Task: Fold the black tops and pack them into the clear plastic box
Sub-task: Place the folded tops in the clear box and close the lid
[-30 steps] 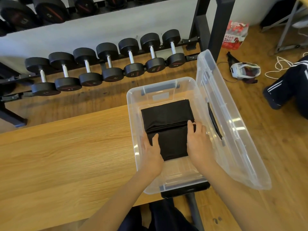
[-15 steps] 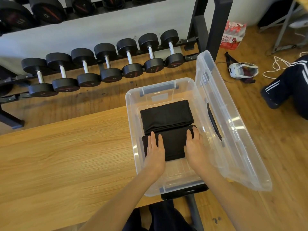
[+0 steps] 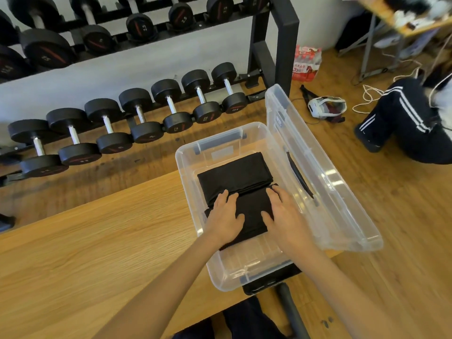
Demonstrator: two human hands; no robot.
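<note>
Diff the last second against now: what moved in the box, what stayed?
Both hands slid forward over the nearer folded black top, away from its near edge toward the seam with the farther folded top. Left hand and right hand press flat on it; nothing was gripped or released. The nearer top looks flatter. The clear plastic box, its open lid and the farther top stayed put.

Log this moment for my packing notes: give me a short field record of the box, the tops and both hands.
box: clear plastic box on wooden table, lid open to the right
contents: two folded black tops, far top, near top
left hand: flat on near top
right hand: flat on near top
</note>
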